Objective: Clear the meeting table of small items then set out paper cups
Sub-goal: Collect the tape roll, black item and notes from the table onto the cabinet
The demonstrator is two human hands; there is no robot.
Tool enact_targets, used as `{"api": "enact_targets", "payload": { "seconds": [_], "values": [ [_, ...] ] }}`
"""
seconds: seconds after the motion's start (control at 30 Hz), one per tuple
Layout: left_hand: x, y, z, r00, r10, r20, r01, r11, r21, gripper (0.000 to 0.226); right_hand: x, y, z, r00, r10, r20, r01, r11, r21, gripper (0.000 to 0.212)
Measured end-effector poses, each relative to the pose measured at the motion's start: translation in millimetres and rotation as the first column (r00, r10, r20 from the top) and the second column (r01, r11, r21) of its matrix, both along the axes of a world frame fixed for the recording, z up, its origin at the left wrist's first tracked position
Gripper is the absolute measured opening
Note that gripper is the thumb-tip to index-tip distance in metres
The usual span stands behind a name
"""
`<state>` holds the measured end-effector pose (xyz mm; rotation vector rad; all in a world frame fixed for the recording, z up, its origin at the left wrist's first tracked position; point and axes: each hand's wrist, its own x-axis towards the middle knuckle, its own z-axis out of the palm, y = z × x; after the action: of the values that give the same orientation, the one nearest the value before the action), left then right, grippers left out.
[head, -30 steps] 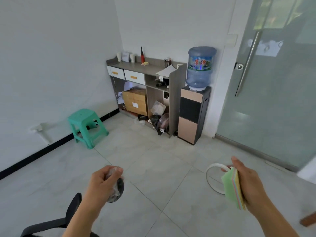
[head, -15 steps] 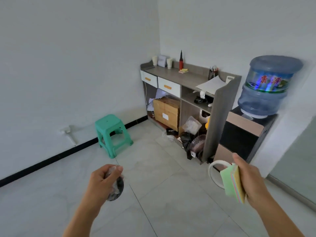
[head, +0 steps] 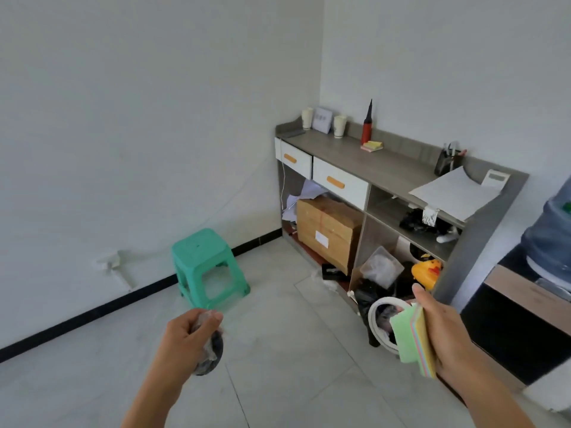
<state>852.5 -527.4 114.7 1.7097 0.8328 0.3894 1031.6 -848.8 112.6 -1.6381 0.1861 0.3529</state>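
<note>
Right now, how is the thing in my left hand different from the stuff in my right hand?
The left hand grips one dark round item in crinkled clear wrap; what it is cannot be told. The right hand holds two things: a pastel sticky-note pad, flat and square-cornered, and a white tape ring, open in the middle. The wrapped item is dark, the pad and ring pale. All are small and carried above the floor.

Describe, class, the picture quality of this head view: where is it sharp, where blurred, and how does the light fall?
Head view: soft, even light, no glare; the green stool casts only a faint shadow. The cabinet is fairly sharp. The water bottle, cut off at the right edge, is smeared. The wide lens makes the walls lean. Both hands, left hand and right hand, look slightly soft.
</note>
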Motion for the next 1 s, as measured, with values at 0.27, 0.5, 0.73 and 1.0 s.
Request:
{"api": "enact_targets", "payload": {
  "seconds": [0.27, 0.5, 0.73, 1.0],
  "values": [
    [197.0, 72.5, 33.9, 0.985, -0.161, 0.053, 0.158, 0.985, 0.07, 0.017, 119.1, 57.0, 5.6, 0.992, -0.113, -0.05, 0.113, 0.993, 0.014, 0.073],
    [351.1, 106.9, 8.3, 0.971, -0.238, -0.002, 0.238, 0.969, 0.063, 0.017, 274.9, 79.4, -7.5, 0.973, -0.232, -0.004, 0.232, 0.972, 0.041, 0.077],
    [501.3, 158.1, 40.3, 0.981, -0.188, 0.049, 0.182, 0.978, 0.106, 0.015, 444.6, 151.0, 9.9, 0.989, -0.134, 0.054, 0.133, 0.991, 0.036, 0.092],
    [630.8, 201.8, 14.9, 0.975, -0.223, -0.017, 0.224, 0.973, 0.047, 0.012, 575.1, 205.1, 7.0, 0.997, -0.079, 0.026, 0.08, 0.995, -0.058, 0.109]
  ]
}}
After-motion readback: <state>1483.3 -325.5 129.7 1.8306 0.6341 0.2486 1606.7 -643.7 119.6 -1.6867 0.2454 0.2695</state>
